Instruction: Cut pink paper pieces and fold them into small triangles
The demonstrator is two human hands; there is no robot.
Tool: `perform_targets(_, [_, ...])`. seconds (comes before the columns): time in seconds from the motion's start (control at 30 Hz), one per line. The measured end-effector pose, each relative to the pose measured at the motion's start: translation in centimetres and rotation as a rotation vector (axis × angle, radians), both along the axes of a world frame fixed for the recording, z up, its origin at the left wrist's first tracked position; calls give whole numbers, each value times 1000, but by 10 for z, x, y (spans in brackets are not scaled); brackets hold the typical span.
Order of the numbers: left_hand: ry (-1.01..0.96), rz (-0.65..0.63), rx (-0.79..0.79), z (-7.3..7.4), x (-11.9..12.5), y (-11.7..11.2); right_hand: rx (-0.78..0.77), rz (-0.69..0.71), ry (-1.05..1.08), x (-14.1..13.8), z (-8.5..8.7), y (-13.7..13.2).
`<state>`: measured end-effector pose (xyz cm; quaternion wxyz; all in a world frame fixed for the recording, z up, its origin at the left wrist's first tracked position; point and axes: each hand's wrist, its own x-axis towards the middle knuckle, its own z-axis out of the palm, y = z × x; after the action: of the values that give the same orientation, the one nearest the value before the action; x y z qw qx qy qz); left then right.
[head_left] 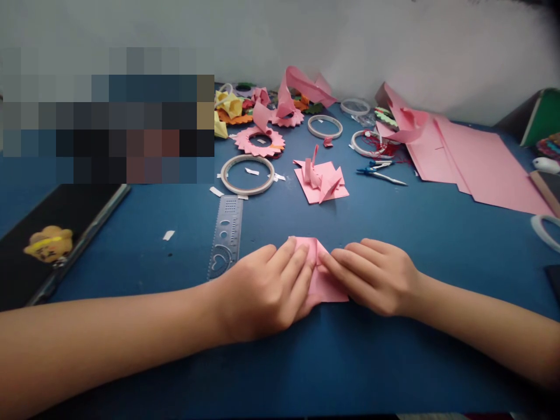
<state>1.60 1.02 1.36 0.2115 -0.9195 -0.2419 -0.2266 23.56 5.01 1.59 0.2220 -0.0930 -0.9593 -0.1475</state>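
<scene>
A small folded pink paper lies on the blue table near the front edge. My left hand rests on its left side with fingers pressed together on the fold. From the right, my right hand presses the same paper, fingers together and pointing left. The fingertips of both hands meet over the paper's upper middle. Much of the paper is hidden under the hands.
Behind the hands lie a clear ruler, a tape ring, a pile of folded pink pieces, a compass tool, pink sheets, a pink paper wreath and coloured scraps. A black tablet case sits left.
</scene>
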Motion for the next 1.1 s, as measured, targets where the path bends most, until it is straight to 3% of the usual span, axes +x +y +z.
perform_targets(0.17, [-9,5,-11,0,1,0,-240,-46,119,0,-7,5])
perform_targets(0.67, [-12,-30,-24,-1,1,2,-446,42,137,-1,-4,9])
perform_targets(1.1, [7,-28,-34,-3,-1,1,-536,104,127,1,-5,14])
